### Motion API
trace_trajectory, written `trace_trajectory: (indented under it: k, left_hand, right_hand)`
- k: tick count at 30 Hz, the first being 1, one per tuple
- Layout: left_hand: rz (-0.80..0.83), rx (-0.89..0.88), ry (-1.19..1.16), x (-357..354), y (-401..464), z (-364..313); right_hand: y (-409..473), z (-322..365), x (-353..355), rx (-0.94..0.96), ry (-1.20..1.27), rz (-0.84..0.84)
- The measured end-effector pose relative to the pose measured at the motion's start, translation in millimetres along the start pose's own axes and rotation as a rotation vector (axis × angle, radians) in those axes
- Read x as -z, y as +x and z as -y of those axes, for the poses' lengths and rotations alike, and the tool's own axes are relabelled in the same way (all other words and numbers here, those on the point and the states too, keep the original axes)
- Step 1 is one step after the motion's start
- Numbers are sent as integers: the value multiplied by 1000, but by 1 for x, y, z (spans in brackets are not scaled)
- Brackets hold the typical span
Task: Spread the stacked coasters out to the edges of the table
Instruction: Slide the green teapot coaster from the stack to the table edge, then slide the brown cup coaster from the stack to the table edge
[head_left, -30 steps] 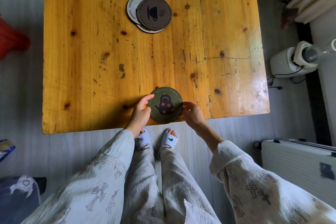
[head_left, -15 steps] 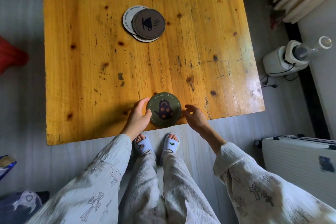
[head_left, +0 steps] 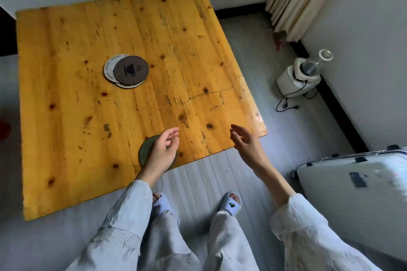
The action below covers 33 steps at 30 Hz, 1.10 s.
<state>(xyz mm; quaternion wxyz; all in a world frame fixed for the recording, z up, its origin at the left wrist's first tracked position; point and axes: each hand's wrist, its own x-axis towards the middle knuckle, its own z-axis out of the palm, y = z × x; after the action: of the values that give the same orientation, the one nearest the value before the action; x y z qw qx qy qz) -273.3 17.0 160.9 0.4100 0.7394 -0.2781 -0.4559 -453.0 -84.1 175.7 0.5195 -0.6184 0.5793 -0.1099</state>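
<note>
Green coaster (head_left: 145,149) flat at table's (head_left: 66,138) near edge, lower centre, under relaxed left hand (head_left: 161,154), right hand (head_left: 246,143) open, empty, brown-topped stack (head_left: 130,70) upper left.

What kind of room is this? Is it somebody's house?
Probably a room in a home. There's a worn wooden table by the wall, curtains in the corner, a white suitcase on the floor, and the person wears slippers.
</note>
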Motion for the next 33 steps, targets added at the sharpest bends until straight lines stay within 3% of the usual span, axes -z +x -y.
trace_trajectory:
  k: [7,15,21,33]
  left_hand:
    - [-105,-122,134,-115,9,-41]
    - [-85,-228,208,-224,36,-116]
    - [-141,-201,263,-260,84,-143]
    - [-225,-70,81,-325,239,-204]
  right_hand:
    - [0,-37,135,135,-151,-10]
    - [38,-50,275,224,-253,-97]
    - [110,-43,309,305,-321,-39]
    - [298,23,359,456,-568,196]
